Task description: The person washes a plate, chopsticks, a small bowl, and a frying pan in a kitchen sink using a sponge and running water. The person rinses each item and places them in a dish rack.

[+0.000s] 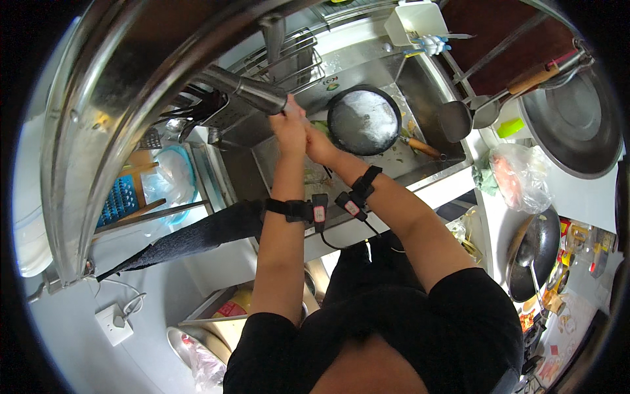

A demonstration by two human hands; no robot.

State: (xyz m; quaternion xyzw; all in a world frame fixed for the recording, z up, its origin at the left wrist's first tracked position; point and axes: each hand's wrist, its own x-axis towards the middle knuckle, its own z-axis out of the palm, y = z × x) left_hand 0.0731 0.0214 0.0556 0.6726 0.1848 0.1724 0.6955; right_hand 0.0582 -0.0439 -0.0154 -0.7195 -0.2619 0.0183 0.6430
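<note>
My left hand (pixel 289 129) and my right hand (pixel 319 144) are pressed together at the end of a thick metal faucet (pixel 261 94), over the left part of a stainless steel sink (pixel 236 172). Their fingers overlap and are slightly blurred, so whether anything lies between them is hidden. Right of the hands, a round dark pan (pixel 344 129) holds cloudy water with white foam (pixel 366 108). Close to its lower right side lies a wooden handle (pixel 422 147); the join is unclear. Green food scraps (pixel 319 127) lie on the sink bottom. Black straps circle both forearms.
A wire rack (pixel 305 54) stands behind the sink, with dark utensils (pixel 197 111) left of it. A dark towel (pixel 197 234) hangs at the left. To the right are hanging spatulas (pixel 455 120), a large lid (pixel 571 123), a plastic bag (pixel 524 177) and a wok (pixel 534 256).
</note>
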